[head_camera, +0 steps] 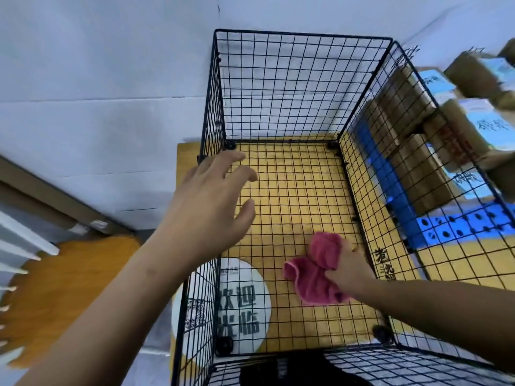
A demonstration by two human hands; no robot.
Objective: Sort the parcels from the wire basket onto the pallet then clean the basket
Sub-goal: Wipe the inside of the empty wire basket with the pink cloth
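Low at the near right of the basket [303, 35], the right hand [351, 268] grips a bunched pink cloth [313, 278], its fingertips hidden in the folds. The left hand [211, 204] is spread and empty over the left wall. Parcels [418, 168] sit stacked on the blue pallet [459, 228] at right, blurred behind mesh, some cut off.

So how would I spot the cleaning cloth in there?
Find the black wire basket in the middle. Look at its floor near the right wall: the right hand grips a crumpled cloth. It is the only pink, soft thing there.
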